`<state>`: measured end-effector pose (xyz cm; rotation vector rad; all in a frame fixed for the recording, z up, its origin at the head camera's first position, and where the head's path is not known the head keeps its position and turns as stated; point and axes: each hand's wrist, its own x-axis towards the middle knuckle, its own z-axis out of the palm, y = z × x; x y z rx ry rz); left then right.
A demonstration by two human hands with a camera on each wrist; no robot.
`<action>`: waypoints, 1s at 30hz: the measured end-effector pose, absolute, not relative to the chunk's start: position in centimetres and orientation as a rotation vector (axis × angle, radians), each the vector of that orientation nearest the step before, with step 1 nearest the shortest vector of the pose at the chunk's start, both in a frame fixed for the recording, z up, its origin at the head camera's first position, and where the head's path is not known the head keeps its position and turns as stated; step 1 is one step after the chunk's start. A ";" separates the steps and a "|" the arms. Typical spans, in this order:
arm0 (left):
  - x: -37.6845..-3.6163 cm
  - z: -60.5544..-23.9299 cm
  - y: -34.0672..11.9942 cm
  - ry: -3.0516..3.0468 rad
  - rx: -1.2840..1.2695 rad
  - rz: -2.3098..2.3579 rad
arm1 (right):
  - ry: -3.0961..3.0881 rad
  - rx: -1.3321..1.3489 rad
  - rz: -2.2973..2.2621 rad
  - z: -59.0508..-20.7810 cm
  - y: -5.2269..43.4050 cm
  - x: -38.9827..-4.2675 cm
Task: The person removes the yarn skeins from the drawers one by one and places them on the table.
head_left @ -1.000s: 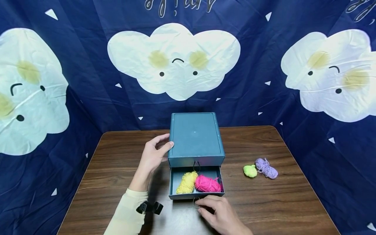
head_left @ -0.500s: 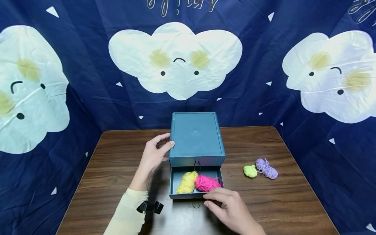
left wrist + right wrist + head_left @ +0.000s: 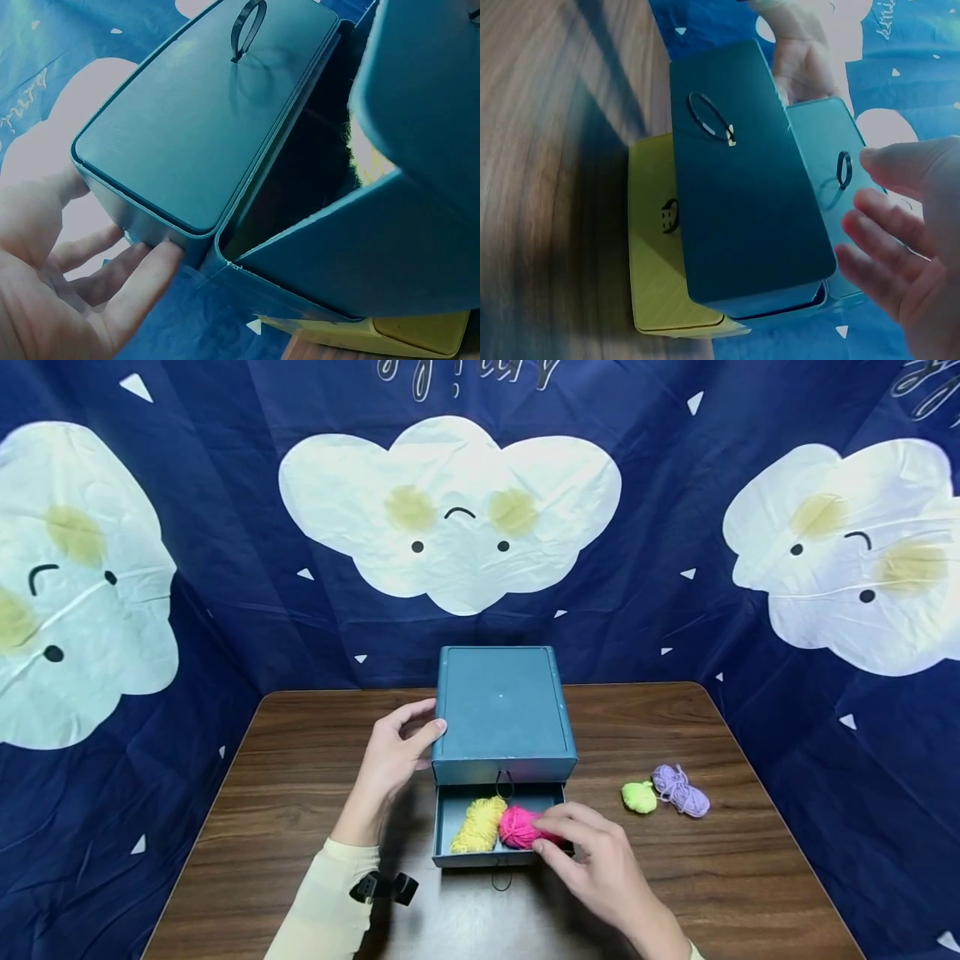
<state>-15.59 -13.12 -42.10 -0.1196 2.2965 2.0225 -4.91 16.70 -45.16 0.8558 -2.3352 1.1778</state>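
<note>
A teal drawer box (image 3: 501, 710) stands mid-table. Its lower drawer (image 3: 447, 827) is pulled out and holds a yellow yarn bundle (image 3: 477, 824) and a pink yarn ball (image 3: 516, 827). My left hand (image 3: 429, 717) rests against the box's left side, thumb on the top edge and fingers (image 3: 139, 274) straight along the corner. My right hand (image 3: 546, 832) hovers over the drawer's right front corner, fingers relaxed beside the pink yarn and holding nothing. The right wrist view shows those fingers (image 3: 889, 240) spread next to the drawer front (image 3: 742, 210).
A green yarn ball (image 3: 638, 797) and a purple yarn bundle (image 3: 678, 789) lie on the wooden table (image 3: 300, 793) to the right. A yellow bottom drawer (image 3: 656, 255) shows under the teal one. Blue cloud-print cloth (image 3: 225, 568) hangs behind and at both sides.
My right hand has risen from the table in front of the drawer to its right front corner, by the pink yarn. The left hand and the box have stayed put.
</note>
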 end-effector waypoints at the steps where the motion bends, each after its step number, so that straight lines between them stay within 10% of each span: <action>1: -15.6 -42.1 -13.1 2.292 -0.122 2.025 | -2.342 0.853 1.159 -45.3 16.7 -5.1; 30: -15.5 -42.0 -13.2 2.290 -0.118 2.030 | -2.799 0.765 0.835 -45.5 14.1 -8.5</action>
